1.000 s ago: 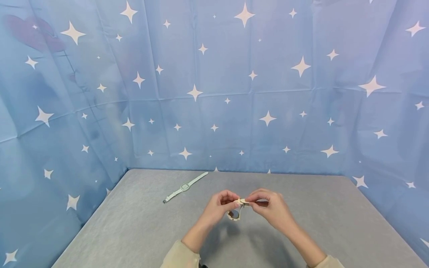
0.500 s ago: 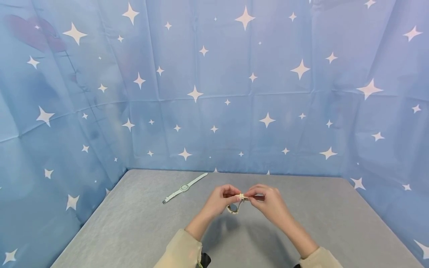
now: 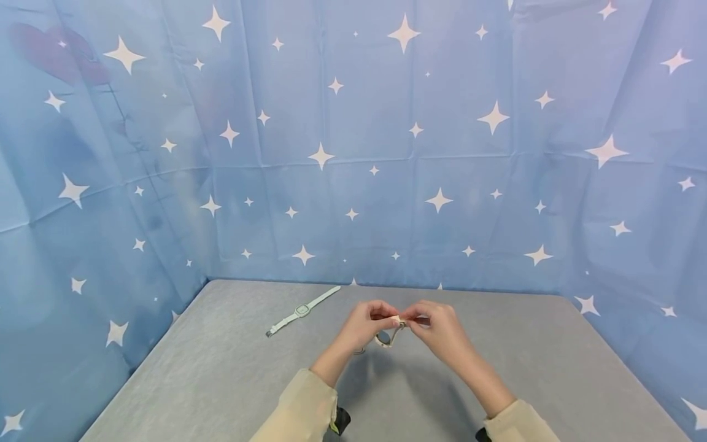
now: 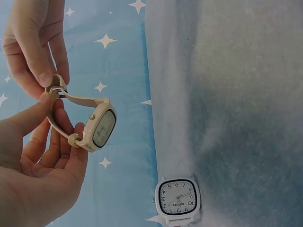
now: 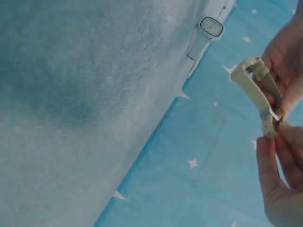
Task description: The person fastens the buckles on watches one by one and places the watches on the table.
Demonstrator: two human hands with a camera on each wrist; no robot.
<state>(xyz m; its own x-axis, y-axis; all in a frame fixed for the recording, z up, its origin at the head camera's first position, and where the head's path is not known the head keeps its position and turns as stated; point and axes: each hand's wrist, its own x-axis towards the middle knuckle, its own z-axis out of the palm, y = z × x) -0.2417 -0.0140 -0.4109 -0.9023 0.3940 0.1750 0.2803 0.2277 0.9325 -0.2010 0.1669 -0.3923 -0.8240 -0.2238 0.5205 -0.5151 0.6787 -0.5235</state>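
A cream wristwatch point(image 4: 87, 139) with a rounded-square dial hangs in the air between both hands, its strap bent into a loop. The left hand point(image 3: 361, 325) holds the strap near the metal buckle point(image 4: 57, 91), thumb on top and fingers beneath the loop. With thumb and fingers, the right hand point(image 3: 439, 325) pinches the strap at the buckle from the other side. In the right wrist view the holed strap point(image 5: 270, 128) passes through the buckle; its tip is hidden by the fingers. A pale mint-white watch point(image 3: 302, 310) lies stretched out on the table, left of the hands.
The grey table point(image 3: 221, 380) stretches under both hands, which are raised above it. Behind and at both sides hangs a blue curtain point(image 3: 375, 227) with white stars. Dark bands point(image 3: 341, 420) show at the sleeve cuffs.
Both hands have shifted slightly away from the body and closer together at the buckle, carrying the cream watch along. The pale watch still lies on the table.
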